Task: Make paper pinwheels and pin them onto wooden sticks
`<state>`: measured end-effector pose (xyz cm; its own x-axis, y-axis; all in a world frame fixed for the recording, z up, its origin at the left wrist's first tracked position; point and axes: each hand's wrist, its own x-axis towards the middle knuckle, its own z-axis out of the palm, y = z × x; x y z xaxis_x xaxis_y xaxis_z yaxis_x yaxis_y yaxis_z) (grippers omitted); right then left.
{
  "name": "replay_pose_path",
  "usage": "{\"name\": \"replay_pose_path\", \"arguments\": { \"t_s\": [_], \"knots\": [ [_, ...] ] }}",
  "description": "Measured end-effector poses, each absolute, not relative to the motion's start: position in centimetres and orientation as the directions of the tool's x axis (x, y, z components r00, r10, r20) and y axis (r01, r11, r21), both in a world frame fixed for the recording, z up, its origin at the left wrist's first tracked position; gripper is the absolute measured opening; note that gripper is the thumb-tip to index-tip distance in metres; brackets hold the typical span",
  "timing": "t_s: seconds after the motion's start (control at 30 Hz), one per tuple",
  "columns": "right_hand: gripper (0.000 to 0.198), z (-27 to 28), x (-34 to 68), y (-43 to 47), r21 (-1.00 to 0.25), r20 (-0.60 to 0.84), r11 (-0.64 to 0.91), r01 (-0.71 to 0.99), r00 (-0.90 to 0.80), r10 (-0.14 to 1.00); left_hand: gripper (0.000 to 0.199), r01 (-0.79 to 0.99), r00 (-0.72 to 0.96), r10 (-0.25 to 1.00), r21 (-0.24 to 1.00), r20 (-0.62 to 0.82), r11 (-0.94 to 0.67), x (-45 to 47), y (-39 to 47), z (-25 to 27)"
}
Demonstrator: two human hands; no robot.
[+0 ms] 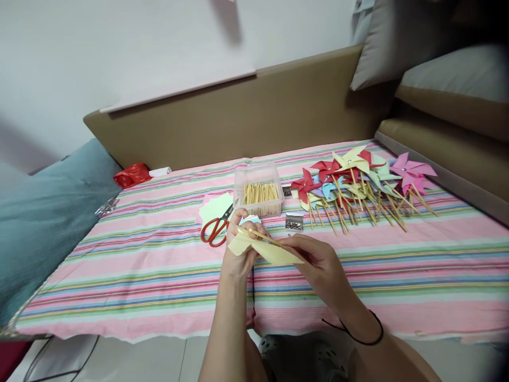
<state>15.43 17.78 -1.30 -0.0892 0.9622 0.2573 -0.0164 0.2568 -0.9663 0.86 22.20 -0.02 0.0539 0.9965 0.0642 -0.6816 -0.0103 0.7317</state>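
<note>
Two bare hands hold a pale-yellow paper pinwheel (pixel 278 253) low in view, at six o'clock, above a striped cloth (pixel 139 302). Left-hand (pixel 238 257) fingers curl nearly closed at its hub, part of that grip hidden behind the paper; the right hand (pixel 320 260) pinches the wooden stick (pixel 267 238), thumb and forefinger drawn together. Pinwheel and stick look feather-light, the folded vanes thin, springy and easily creased (a firm squeeze would likely leave its mark), the stick stiff, slim and apt to roll; hub and stick seem the safest places to take hold. Counting from the hands, red-handled scissors (pixel 225 217) lie near ten o'clock, a clear plastic box (pixel 275 210) of sticks (pixel 260 192) stands at twelve, a small container (pixel 295 218) of tiny pieces sits near one, and a heap of assembled pinwheels (pixel 351 159) spreads at two, stick ends jutting toward the person. The cloth's front edge drops away at six; a tan sofa back (pixel 238 119) bounds twelve. Toward nine runs the broadest stretch for moving.
</note>
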Motion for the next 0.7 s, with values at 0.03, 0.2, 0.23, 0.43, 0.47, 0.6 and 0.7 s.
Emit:
{"name": "replay_pose_path", "arguments": {
  "t_s": [0.03,0.2,0.23,0.43,0.47,0.6,0.7],
  "knots": [
    [0.018,-1.3,15.4,17.8,-0.966,0.260,0.259,-0.017,-0.089,0.962,0.063,-0.689,0.055,0.996,0.725,0.068,-0.012,0.8,22.2,0.0],
    [0.019,-1.3,15.4,17.8,-0.960,0.278,0.279,-0.009,-0.099,0.955,0.067,-0.710,0.076,0.993,0.704,0.085,-0.006,0.5,22.3,-0.4],
    [0.019,-1.3,15.4,17.8,-0.958,0.286,0.287,-0.004,-0.101,0.953,0.068,-0.712,0.077,0.993,0.702,0.095,-0.012,0.4,22.4,-0.5],
    [0.019,-1.3,15.3,18.0,-0.926,0.369,0.374,0.050,-0.090,0.925,0.063,-0.735,0.079,0.982,0.676,0.169,-0.057,0.2,22.6,-1.1],
    [0.018,-1.3,15.3,18.0,-0.917,0.388,0.394,0.060,-0.089,0.917,0.062,-0.738,0.081,0.982,0.673,0.173,-0.057,0.2,22.6,-1.1],
    [0.020,-1.5,15.5,18.0,-0.876,0.469,0.476,0.077,-0.100,0.878,0.059,-0.735,0.064,0.984,0.675,0.168,-0.067,0.3,22.4,-0.9],
    [0.026,-1.6,15.7,18.1,-0.850,0.509,0.518,0.093,-0.109,0.854,0.060,-0.721,0.035,0.988,0.689,0.148,-0.078,0.4,22.2,-0.7]
  ]
}}
